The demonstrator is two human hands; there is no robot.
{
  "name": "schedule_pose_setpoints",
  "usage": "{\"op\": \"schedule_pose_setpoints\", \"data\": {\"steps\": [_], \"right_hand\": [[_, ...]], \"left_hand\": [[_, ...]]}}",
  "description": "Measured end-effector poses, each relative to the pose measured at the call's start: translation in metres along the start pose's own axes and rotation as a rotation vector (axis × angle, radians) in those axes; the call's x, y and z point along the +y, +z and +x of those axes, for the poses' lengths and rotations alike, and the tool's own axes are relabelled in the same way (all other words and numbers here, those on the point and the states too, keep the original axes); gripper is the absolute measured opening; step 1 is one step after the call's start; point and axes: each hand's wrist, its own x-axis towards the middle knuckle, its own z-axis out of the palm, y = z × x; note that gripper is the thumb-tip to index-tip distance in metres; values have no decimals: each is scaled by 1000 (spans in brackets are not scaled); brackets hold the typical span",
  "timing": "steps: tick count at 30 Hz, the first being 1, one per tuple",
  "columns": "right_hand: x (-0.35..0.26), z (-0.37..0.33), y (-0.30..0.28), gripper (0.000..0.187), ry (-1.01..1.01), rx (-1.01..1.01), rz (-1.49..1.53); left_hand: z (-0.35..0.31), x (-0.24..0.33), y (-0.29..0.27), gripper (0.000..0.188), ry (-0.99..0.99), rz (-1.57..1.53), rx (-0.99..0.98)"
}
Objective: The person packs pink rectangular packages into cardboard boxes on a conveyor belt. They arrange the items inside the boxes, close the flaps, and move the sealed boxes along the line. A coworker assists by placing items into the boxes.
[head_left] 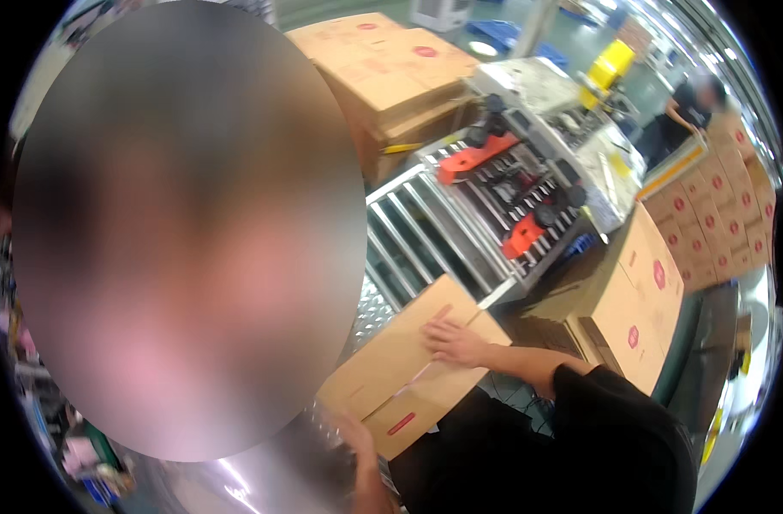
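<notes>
A brown cardboard carton (377,369) with closed top flaps and small red marks lies tilted in front of me, near the end of a roller conveyor (425,227). My right hand (454,342) rests on the carton's top near the flap seam, with its fingers stretched out and apart. At the carton's near left end, my left hand (352,434) touches its edge. The fingers of that hand are partly hidden and smeared, so their grip does not show.
A carton sealing machine with orange guides (477,158) stands over the conveyor. Cartons (627,304) lie at my right, and more cartons (391,64) are behind the conveyor. A person (682,116) stands by a carton stack (717,210) far right. A large blur hides the left side.
</notes>
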Motion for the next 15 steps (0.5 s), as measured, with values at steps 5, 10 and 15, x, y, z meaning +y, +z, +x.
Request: {"op": "schedule_pose_setpoints", "data": {"steps": [5,10,15], "right_hand": [[29,60,-34,54,691,79,252],[76,34,-46,68,1089,-70,412],[183,90,-95,66,1015,56,258]], "left_hand": [[0,-24,-33,58,-34,146,148],[32,48,-11,45,88,104,168],[97,79,64,63,90,-412,-12]]}}
